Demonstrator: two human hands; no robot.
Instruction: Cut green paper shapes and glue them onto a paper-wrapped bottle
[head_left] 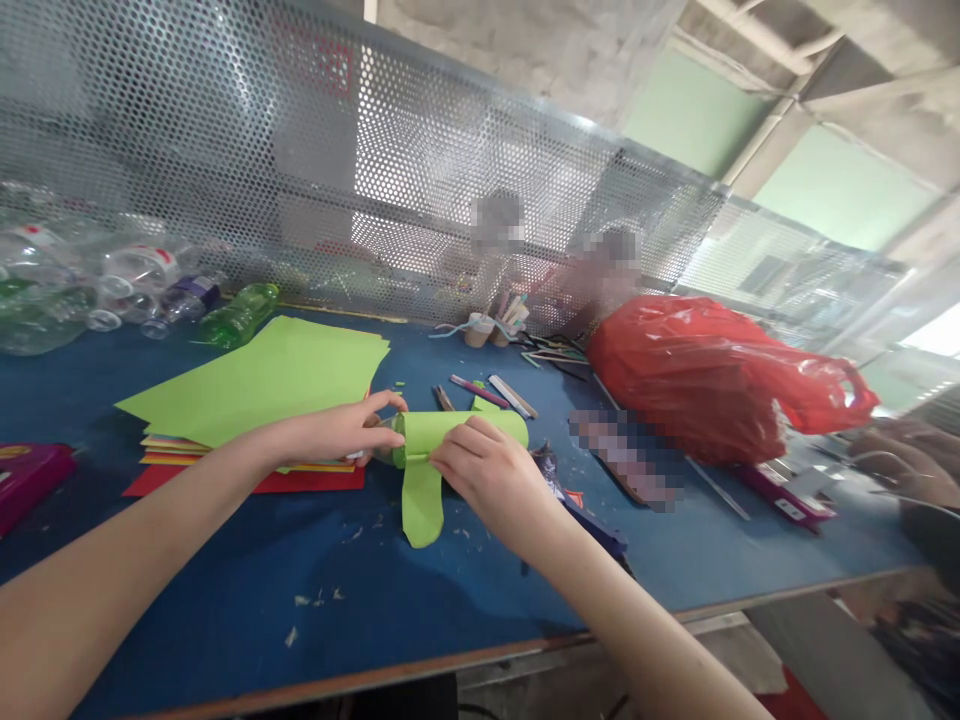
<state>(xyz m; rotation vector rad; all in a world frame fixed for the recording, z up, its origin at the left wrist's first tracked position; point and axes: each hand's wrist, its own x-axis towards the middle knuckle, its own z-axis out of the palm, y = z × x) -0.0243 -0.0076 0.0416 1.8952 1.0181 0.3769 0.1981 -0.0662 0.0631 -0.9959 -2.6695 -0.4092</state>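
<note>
My left grip [345, 432] is grasping a bottle [398, 441], my right grip [487, 470] its green paper [431, 430]; a cup [500, 336] is holding pens [514, 310].

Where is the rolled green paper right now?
The rolled green paper is near the middle of the head view, right of the coloured paper stack, with the left hand at its left end and the right hand on it.

You have a blue table [217, 610] with a brown front edge [420, 672]. Behind it, you face a perforated metal screen [180, 130], light passing its holes. Above: grey concrete [525, 50], pale green panels [697, 100]. Far right, you have bright light [937, 325].
</note>
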